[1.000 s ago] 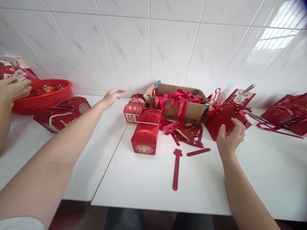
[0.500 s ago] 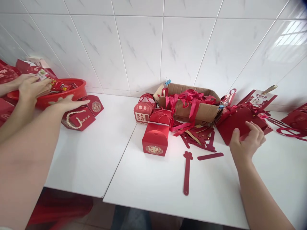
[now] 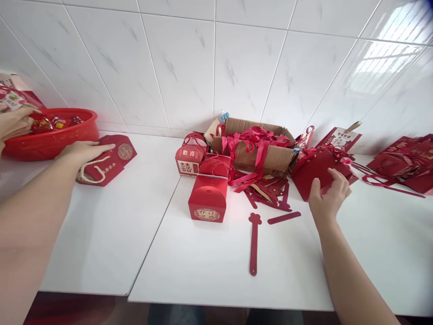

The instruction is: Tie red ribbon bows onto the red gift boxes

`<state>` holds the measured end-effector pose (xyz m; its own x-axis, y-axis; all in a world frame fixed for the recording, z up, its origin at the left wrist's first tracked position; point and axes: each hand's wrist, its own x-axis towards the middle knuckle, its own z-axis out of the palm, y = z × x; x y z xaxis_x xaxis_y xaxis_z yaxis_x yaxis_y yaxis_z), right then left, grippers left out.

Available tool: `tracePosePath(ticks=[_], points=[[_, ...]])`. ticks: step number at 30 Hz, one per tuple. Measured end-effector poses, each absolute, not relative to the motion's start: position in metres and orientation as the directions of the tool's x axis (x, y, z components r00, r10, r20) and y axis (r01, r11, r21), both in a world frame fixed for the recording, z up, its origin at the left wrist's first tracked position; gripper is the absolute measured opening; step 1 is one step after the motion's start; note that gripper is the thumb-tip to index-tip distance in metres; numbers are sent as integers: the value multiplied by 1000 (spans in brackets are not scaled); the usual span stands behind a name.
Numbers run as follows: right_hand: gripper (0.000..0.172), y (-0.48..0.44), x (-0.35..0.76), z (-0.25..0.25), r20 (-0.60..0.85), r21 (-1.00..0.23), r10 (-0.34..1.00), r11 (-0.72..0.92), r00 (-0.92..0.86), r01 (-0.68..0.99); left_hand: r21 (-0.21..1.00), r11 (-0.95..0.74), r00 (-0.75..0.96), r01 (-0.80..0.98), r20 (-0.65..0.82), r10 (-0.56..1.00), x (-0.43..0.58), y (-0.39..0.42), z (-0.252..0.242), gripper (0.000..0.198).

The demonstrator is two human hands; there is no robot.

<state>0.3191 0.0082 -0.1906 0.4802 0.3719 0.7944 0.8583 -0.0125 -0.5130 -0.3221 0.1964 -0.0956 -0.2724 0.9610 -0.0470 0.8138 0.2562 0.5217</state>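
My left hand (image 3: 80, 152) is closed at the back edge of a red gift box (image 3: 110, 169) with a cream rope handle and gold print. The thumb lies across its top; the other fingers are partly hidden. On the right, my right hand (image 3: 328, 192) is open with thumb and fingers apart, in front of a dark red bag (image 3: 320, 174) with ribbon. Whether it touches the bag I cannot tell. Between my hands stand a red gift box with a gold emblem (image 3: 208, 201) and a smaller box with white lettering panel (image 3: 187, 158).
A cardboard box (image 3: 277, 158) of red ribbons stands by the wall, with red strips (image 3: 270, 192) before it. One flower-ended strip (image 3: 253, 246) lies nearer. Another person's hand (image 3: 15, 122) is over a red basin (image 3: 67, 135) of sweets. More red bags (image 3: 402, 160) lie far right.
The view has turned to the right. My left hand's fingers have drawn in at the gift box, which has shifted slightly right. My right hand stays by the dark red bag.
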Motion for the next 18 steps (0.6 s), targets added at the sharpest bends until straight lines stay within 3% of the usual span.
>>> tracePosePath(ticks=[1, 2, 6, 12, 15, 18], points=[[42, 8, 319, -191, 790, -522, 371, -9, 488, 853, 466, 394, -448, 792, 6, 894, -313, 193, -96, 101], [43, 8, 318, -190, 785, -532, 372, -7, 496, 847, 428, 467, -518, 774, 3, 855, -302, 190, -96, 104], [46, 4, 311, -189, 770, -544, 356, -66, 529, 837, 372, 413, -445, 832, 2, 895, -243, 179, -98, 103], [57, -2, 305, -185, 789, -508, 331, -120, 517, 853, 446, 249, -291, 860, 28, 956, -139, 170, -103, 100], [55, -2, 305, -182, 785, -505, 355, -106, 507, 856, 454, 261, -306, 852, 27, 952, -115, 170, -106, 100], [51, -2, 305, -180, 792, -503, 358, -80, 495, 861, 536, 271, -335, 800, 24, 942, -112, 168, -103, 91]])
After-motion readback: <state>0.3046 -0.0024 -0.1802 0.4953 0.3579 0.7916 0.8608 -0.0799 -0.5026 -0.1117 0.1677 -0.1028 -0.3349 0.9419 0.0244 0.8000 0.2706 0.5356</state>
